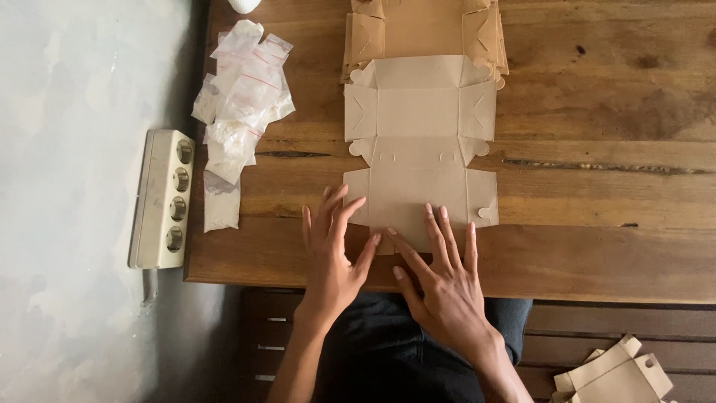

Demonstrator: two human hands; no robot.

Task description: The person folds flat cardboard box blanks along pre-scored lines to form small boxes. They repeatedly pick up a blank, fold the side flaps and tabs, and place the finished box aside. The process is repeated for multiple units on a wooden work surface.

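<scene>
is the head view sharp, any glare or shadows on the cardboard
Head view: soft, even daylight, no glare on the flat box blank; faint shadows under the left hand and right hand; fingers are slightly soft, the wooden table grain is sharp.

A heap of small clear zip bags (240,89) filled with white powder lies near the left edge of the wooden table (597,112). At the table's far edge sits a stack of flat brown cardboard blanks (425,26). Off the table's left edge, a white power strip (162,198) with four round sockets rests on the pale floor. Below the near right corner lies a folded cardboard box (615,371)
</scene>
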